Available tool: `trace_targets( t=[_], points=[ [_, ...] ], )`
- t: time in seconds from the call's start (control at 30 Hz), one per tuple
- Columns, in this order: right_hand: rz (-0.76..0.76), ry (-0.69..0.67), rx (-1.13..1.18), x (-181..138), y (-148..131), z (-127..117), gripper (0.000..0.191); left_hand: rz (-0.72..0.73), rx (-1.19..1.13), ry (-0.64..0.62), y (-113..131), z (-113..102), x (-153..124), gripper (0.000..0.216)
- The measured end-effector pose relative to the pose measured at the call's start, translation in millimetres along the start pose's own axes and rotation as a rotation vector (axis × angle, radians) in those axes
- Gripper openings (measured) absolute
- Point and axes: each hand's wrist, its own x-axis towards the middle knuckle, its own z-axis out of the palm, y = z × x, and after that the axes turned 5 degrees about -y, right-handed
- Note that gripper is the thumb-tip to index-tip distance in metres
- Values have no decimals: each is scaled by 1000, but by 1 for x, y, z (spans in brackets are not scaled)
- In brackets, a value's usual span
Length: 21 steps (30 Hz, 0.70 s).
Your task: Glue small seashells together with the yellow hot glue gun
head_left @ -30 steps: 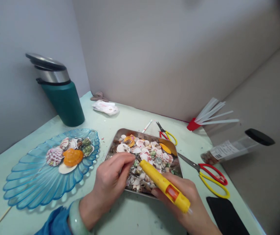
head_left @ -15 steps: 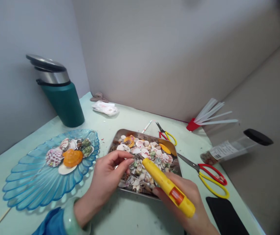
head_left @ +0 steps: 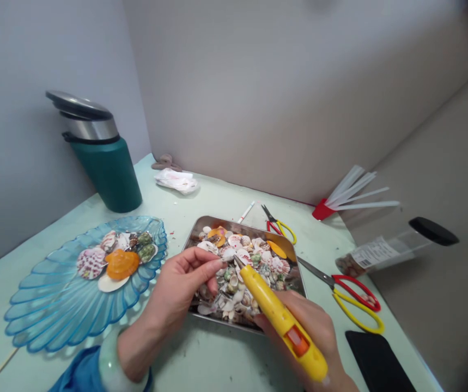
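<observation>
Two bare hands at work over metal tray (head_left: 301,275) of mixed seashells (head_left: 234,294). Left hand (head_left: 182,283): thumb and forefinger pinched on small pale piece (head_left: 228,254), too small to name. Right hand (head_left: 315,321): wrapped around yellow glue gun (head_left: 270,305), its metal tip just beside left fingertips. Clock centred on tray: blue scalloped plate (head_left: 54,305) bearing shells at 9, green bottle (head_left: 105,174) at 10, red-and-yellow scissors (head_left: 335,283) at 3, black flat object (head_left: 376,359) at 4.
</observation>
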Motion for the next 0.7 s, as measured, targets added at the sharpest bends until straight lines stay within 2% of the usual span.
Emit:
trace_targets(
  t=[0.7],
  points=[
    [-20,-43,-30,-5,5,4,21,-20,-125,-34,1,0,-1,18]
  ],
)
